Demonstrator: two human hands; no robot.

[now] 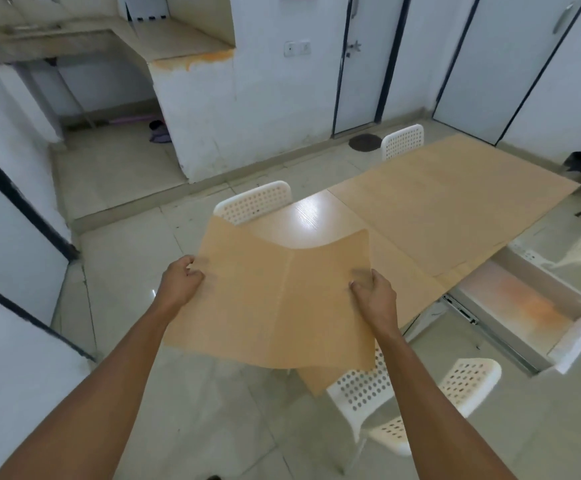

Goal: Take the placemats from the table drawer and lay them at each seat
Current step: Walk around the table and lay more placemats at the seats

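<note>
Above the floor by the near end of the table (320, 216), I see 2 bare hands holding up tan placemats (247, 299). My view comes from the head camera, looking down along both arms. The left hand (181, 278) pinches the left edge of the mats, with the thumb on top and the fingers curled under. The right hand (375, 296) grips the right side the same way, thumb pressed on top. Both hands are closed tight on the mats. I can see at least 2 mats, because 1 lies on top of the other and a corner of another pokes out below. The top mat bends up in the middle and its far edge curls.

The mats are in the air, not on the table. They hang over the near corner of the table and over a white chair (368, 389) with holes in its back.

On the far part of the table more tan mats (455, 202) lie flat, side by side, and they cover most of the top. Only the near end shows shiny bare wood.

The drawer (524, 306) on the right side of the table is pulled out. Its bottom looks pale with an orange smudge. I cannot tell if any mat is left inside.

4 more white chairs stand around the table, 2 on the far side and 2 on the right
</note>
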